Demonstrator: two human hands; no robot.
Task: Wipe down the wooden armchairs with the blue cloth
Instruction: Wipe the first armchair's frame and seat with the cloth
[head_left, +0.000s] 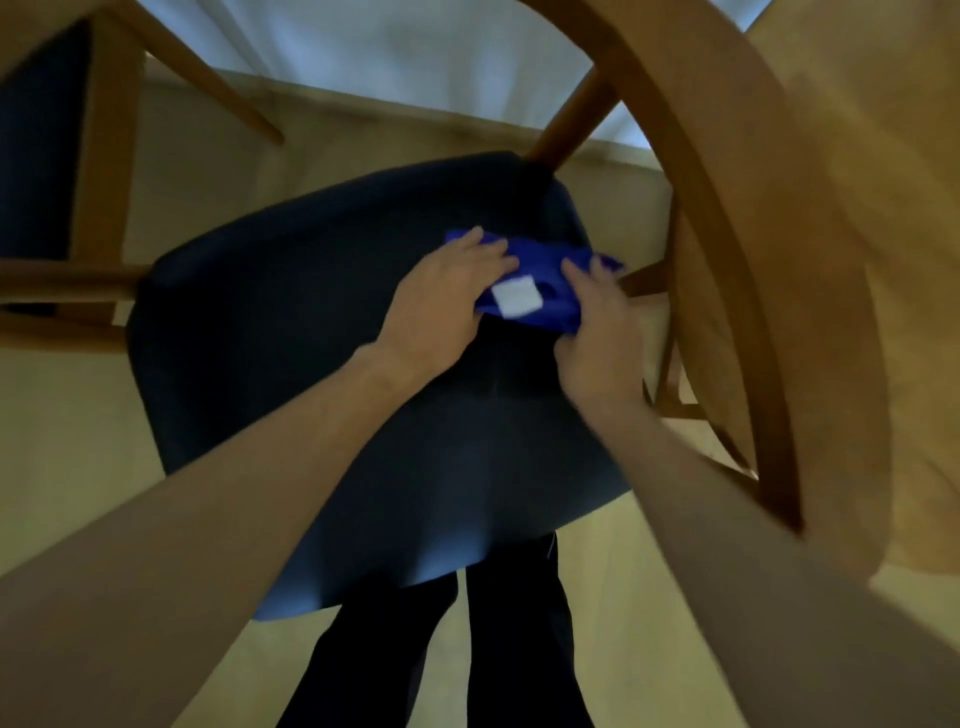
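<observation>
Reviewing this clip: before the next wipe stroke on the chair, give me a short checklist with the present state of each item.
1. Blue cloth in hand: ok. Both hands are on it over the dark seat.
2. Left hand contact: ok, its fingers lie over the cloth's left part.
3. Right hand contact: ok, it holds the cloth's right edge.
4. Cloth folded into a pad: not ok, it is bunched, with a white label facing up.
5. Wooden frame within reach: ok, the curved armrest is just right of the hands.
6. Seat already clean: cannot tell, the picture is blurred and the seat is dark.
</observation>
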